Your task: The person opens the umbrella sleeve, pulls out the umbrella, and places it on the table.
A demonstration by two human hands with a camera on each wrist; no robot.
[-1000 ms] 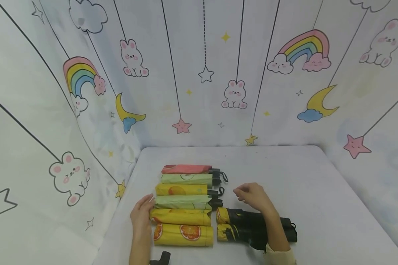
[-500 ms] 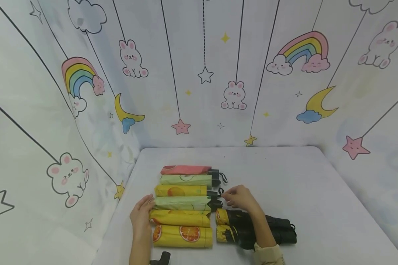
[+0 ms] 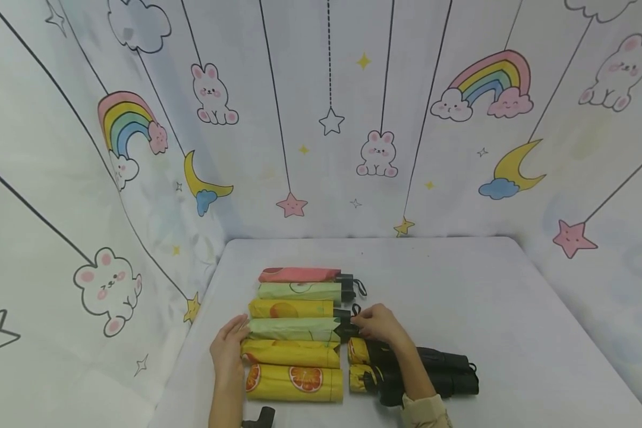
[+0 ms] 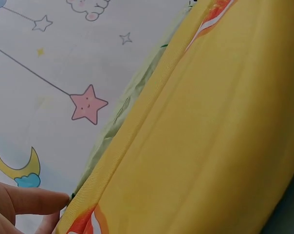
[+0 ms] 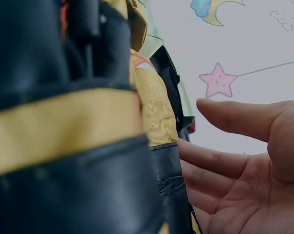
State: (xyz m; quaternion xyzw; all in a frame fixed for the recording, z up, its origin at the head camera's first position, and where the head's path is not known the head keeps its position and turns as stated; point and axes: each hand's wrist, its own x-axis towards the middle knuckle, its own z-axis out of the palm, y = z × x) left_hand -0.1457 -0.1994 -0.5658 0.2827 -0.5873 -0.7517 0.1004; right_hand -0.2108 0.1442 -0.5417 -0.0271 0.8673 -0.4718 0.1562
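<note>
Folded umbrellas lie side by side in a column on the table. My left hand (image 3: pixel 228 343) touches the left end of a pale green umbrella (image 3: pixel 294 329) with nearly straight fingers. At that umbrella's black handle (image 3: pixel 346 330), the fingertips of my right hand (image 3: pixel 381 324) sit close by; in the right wrist view its thumb (image 5: pixel 239 118) stands apart from the fingers. Directly beyond is a yellow umbrella (image 3: pixel 291 308) with a looped strap. Nearer me lie a yellow umbrella (image 3: pixel 294 353) and another with orange slices (image 3: pixel 278 382), large in the left wrist view.
Farther back lie another pale green umbrella (image 3: pixel 278 290) and a red one (image 3: pixel 299 274). Two black-and-yellow umbrellas (image 3: pixel 446 358) lie at the right, partly under my right forearm. Patterned cloth walls (image 3: pixel 449 202) stand behind the white table (image 3: pixel 513 309).
My right hand has moved left and slightly down, from the space beside the column to the pale green umbrella's handle. My left hand stays at the other end; the umbrellas lie as before.
</note>
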